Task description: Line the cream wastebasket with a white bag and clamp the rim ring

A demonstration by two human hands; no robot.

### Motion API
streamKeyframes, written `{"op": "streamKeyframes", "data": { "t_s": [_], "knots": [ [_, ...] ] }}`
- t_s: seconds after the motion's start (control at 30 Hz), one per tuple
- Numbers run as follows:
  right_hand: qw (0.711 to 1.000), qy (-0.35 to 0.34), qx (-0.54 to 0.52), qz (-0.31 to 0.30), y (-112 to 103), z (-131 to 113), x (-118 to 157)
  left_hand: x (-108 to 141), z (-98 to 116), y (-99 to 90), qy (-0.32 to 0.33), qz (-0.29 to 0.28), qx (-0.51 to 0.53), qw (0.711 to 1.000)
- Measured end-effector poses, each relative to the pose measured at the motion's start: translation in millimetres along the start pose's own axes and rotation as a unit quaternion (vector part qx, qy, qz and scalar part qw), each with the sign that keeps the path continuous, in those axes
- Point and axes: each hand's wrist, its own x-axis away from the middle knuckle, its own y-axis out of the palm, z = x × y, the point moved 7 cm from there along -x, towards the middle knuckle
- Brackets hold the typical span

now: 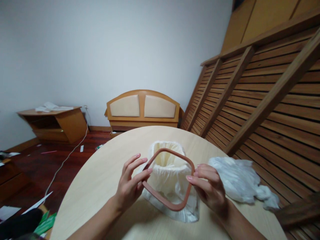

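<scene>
Between my two hands a brown rounded-square ring (160, 197), like the rim of a waste bin, is held up tilted. My left hand (131, 181) pinches its left side with the thumb and some fingers, while other fingers stick out. On the opposite side, my right hand (208, 186) grips the ring between thumb and fingers. Just behind the ring stands a pale bin (163, 156) lined with a thin white plastic bag (172, 175). The bag is folded over the bin's mouth and hangs loosely down its outside onto the table.
The round pale wooden table (100, 186) carries a crumpled heap of white plastic bags (232, 180) at right. Slatted wooden panels (250, 110) lean close on the right. Beyond are a headboard (143, 106) and a low cabinet (55, 123). A cable (66, 163) and papers lie on the floor.
</scene>
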Motion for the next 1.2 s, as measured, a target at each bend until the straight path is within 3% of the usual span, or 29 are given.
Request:
{"op": "streamKeyframes", "data": {
  "t_s": [0.3, 0.47, 0.63, 0.77, 0.97, 1.2],
  "knots": [
    [0.999, 0.034, 0.005, 0.014, 4.8, 4.2, -2.6, -0.4, -6.4, -4.7, -0.004, 0.002, 0.059, 0.998],
    [0.995, 0.087, 0.026, -0.031, 20.2, 16.0, -0.6, 14.7, -38.8, -3.3, -0.143, 0.068, 0.076, 0.984],
    [0.991, 0.107, -0.005, -0.078, 29.6, 19.6, -0.4, 35.1, -67.7, 2.9, -0.296, 0.102, 0.113, 0.943],
    [0.988, 0.110, -0.039, -0.103, 33.6, 20.8, 3.8, 44.0, -78.8, 3.8, -0.374, 0.136, 0.151, 0.905],
    [0.987, 0.104, -0.056, -0.111, 37.9, 22.4, 8.9, 44.0, -83.7, 7.7, -0.410, 0.149, 0.194, 0.878],
    [0.985, 0.070, -0.103, -0.117, 37.2, 15.3, 3.9, 36.2, -87.3, 0.1, -0.400, 0.168, 0.186, 0.882]
  ]
}}
